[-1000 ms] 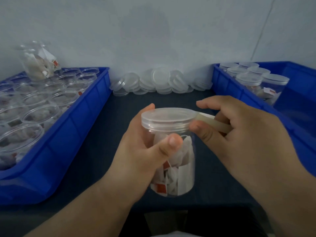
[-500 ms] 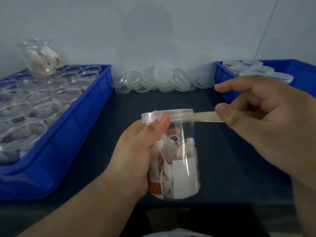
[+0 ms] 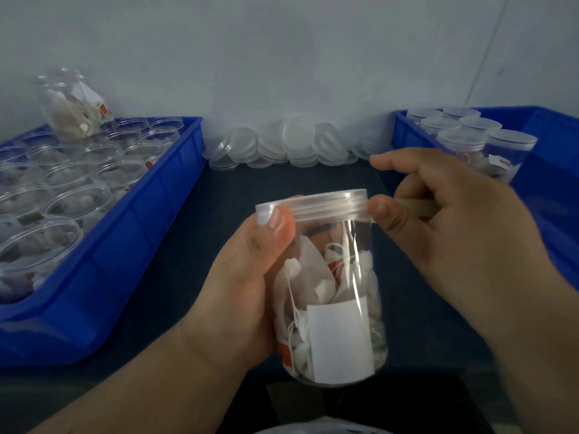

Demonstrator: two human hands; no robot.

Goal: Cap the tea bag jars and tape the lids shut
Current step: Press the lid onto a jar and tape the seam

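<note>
To the left of the jar, a blue bin [image 3: 125, 239] holds open jars [image 3: 78, 202] of tea bags. The left hand [image 3: 238, 292] grips the jar [image 3: 332, 292] from its left side, with the thumb pressed on the rim of the lid [image 3: 316, 205]. The jar is held upright above the dark bench [image 3: 194, 261]. At the jar's right edge the right hand [image 3: 463, 239] pinches a strip of tape [image 3: 410, 205] against the lid. To the right of the jar, a second bin [image 3: 560, 195] holds capped jars [image 3: 460, 142].

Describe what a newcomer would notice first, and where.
At centre, the left hand grips a jar of tea bags while the right hand pinches a tape strip at its lid. The left blue bin holds open jars, the right blue bin capped jars. Loose lids line the wall.
</note>
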